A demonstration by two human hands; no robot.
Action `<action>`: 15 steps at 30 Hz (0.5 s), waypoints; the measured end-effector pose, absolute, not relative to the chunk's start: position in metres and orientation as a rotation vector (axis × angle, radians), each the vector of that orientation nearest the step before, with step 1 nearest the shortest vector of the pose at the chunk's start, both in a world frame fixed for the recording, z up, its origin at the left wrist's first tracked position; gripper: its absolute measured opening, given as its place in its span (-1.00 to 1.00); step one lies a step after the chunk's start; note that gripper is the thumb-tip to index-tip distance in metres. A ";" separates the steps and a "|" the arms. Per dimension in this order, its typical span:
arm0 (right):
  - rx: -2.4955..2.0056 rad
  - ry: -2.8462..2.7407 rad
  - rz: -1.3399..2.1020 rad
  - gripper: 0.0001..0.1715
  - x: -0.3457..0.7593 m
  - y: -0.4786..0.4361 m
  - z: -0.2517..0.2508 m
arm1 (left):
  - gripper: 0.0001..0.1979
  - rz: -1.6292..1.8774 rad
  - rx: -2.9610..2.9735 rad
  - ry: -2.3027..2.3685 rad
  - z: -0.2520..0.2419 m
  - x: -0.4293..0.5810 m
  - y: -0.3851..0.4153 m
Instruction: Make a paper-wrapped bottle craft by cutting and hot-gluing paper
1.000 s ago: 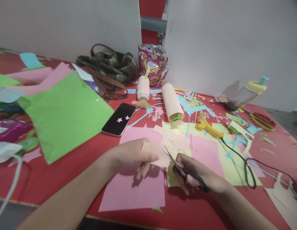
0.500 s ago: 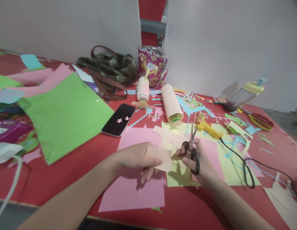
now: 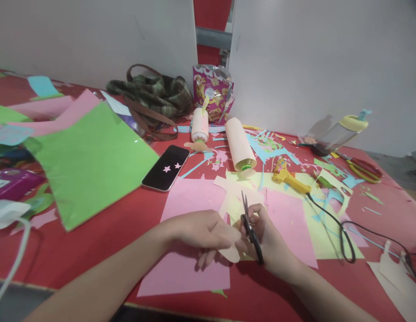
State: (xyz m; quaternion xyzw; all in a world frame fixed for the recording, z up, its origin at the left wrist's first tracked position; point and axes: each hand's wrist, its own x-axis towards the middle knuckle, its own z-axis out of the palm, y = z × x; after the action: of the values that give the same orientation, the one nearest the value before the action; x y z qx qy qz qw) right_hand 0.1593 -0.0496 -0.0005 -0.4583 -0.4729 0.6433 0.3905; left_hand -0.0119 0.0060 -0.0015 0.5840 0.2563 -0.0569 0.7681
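Note:
Between the thumb and fingers of my left hand [image 3: 197,230] is a small cream paper piece [image 3: 232,251] with a rounded lower edge. My right hand [image 3: 270,243] is closed around black-handled scissors [image 3: 251,233], whose narrow blades point up and away from me, nearly together. The right fingertips are at the paper's right edge; whether they pinch it I cannot tell. Beneath the hands lie a pink sheet [image 3: 188,279], a pale yellow sheet [image 3: 332,243] and cream paper offcuts [image 3: 239,190].
A phone [image 3: 166,169] carrying pink paper stars lies left of centre, beside large green paper [image 3: 94,165]. Two paper-wrapped cylinders [image 3: 239,141] [image 3: 200,123] are farther back. A yellow glue gun [image 3: 291,180] trails a black cord at right. Pliers [image 3: 364,170] and a clear bottle [image 3: 342,134] are beyond.
The scissors have turned, and their blades have come closer together. My right hand has shifted left toward the paper piece. The piece has turned in my left hand and now shows a rounded lower edge.

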 end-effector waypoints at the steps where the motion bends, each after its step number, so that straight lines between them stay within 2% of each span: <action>1: -1.202 -1.192 1.577 -0.45 0.159 -0.049 -0.001 | -0.61 -0.081 1.280 0.579 -0.001 -0.012 0.007; 8: -1.324 -0.997 1.208 -0.55 0.169 -0.042 -0.007 | -0.72 0.313 1.189 0.761 0.003 -0.014 0.019; 15: -1.258 -0.865 1.164 -0.53 0.168 -0.042 -0.007 | -0.71 0.356 1.232 0.761 -0.001 -0.002 0.008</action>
State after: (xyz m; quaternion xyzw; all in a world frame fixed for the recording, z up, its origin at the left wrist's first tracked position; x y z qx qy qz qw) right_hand 0.1679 -0.0424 -0.0071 -0.5365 -0.3692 0.4968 0.5736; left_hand -0.0019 0.0082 -0.0014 0.5604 0.3461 0.1620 0.7348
